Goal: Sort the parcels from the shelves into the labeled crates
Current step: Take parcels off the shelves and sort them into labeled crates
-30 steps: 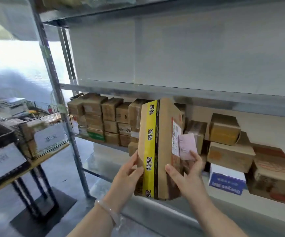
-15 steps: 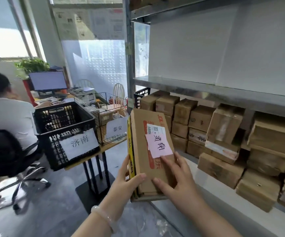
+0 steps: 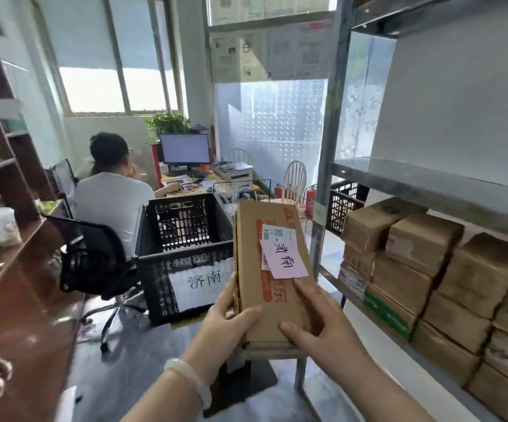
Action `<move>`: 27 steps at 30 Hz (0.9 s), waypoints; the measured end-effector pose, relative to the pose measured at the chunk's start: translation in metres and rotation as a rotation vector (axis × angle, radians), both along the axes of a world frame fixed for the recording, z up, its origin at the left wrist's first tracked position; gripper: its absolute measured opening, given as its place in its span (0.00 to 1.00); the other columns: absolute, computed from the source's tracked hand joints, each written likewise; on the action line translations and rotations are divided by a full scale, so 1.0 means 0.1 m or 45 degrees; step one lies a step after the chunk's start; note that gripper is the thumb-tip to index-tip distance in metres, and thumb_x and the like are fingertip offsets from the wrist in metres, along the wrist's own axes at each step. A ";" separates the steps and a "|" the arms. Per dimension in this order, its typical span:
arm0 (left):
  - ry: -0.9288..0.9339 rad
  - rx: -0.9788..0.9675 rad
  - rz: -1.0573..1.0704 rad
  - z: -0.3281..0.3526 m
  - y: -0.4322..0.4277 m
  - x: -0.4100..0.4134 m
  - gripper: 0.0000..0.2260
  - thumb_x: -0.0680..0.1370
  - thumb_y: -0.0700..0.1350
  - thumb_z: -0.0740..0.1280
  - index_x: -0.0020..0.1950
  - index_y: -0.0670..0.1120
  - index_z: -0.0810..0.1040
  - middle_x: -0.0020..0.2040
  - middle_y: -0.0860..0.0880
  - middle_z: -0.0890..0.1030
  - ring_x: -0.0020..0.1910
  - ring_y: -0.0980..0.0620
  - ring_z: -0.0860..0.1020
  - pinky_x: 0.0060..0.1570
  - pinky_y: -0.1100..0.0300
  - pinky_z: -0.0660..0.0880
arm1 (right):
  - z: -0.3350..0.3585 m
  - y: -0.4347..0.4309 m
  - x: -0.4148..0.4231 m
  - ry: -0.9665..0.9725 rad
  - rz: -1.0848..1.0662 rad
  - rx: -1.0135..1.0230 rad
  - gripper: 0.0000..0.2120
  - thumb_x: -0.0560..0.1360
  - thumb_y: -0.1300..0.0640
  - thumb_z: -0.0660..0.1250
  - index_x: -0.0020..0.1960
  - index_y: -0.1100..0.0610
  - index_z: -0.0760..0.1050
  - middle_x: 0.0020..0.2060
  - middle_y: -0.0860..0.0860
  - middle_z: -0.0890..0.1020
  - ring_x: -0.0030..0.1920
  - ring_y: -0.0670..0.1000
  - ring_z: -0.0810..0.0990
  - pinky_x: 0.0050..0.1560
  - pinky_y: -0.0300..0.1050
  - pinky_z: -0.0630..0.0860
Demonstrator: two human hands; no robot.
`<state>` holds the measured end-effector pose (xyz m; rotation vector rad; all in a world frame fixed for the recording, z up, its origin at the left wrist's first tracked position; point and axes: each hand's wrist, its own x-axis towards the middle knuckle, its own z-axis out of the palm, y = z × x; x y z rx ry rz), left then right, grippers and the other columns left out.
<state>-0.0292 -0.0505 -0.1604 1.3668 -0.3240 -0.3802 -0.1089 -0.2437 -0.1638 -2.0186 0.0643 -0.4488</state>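
Brown cardboard parcel (image 3: 249, 245), gripped by fingers of left hand (image 3: 225, 327) and right hand (image 3: 325, 321), had swung from grey metal shelf (image 3: 429, 184) towards black plastic crate (image 3: 158, 269); placement judged next

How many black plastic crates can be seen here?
2: the labeled black crate left of the held parcel, and a second black crate behind the shelf upright, partly hidden. Others may be hidden.

Lower shelf (image 3: 329, 276): cardboard parcels (image 3: 423, 269) stacked in rows. Tabletop (image 3: 185, 322): black crate (image 3: 185, 239) labelled 济南, wire basket (image 3: 240, 190) just behind.
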 end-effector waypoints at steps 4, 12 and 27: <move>0.003 -0.036 0.175 0.05 -0.03 0.48 0.33 0.68 0.48 0.79 0.66 0.70 0.70 0.55 0.56 0.84 0.50 0.51 0.84 0.46 0.53 0.82 | 0.08 -0.13 0.69 -0.018 0.132 -0.038 0.34 0.61 0.33 0.72 0.65 0.25 0.64 0.69 0.35 0.64 0.66 0.32 0.66 0.66 0.38 0.69; 0.001 -0.074 0.418 0.22 0.29 1.62 0.27 0.72 0.46 0.75 0.66 0.65 0.72 0.54 0.50 0.85 0.50 0.49 0.84 0.44 0.55 0.82 | 0.18 0.04 2.00 -0.033 0.254 -0.127 0.36 0.64 0.30 0.69 0.69 0.25 0.61 0.72 0.35 0.61 0.70 0.38 0.63 0.68 0.50 0.71; 0.355 0.117 0.438 -0.34 0.91 4.80 0.30 0.77 0.45 0.71 0.76 0.55 0.65 0.56 0.45 0.84 0.50 0.44 0.84 0.53 0.45 0.81 | 0.06 0.29 4.52 0.125 0.078 -0.494 0.29 0.75 0.36 0.64 0.74 0.36 0.60 0.72 0.37 0.66 0.69 0.37 0.61 0.66 0.41 0.60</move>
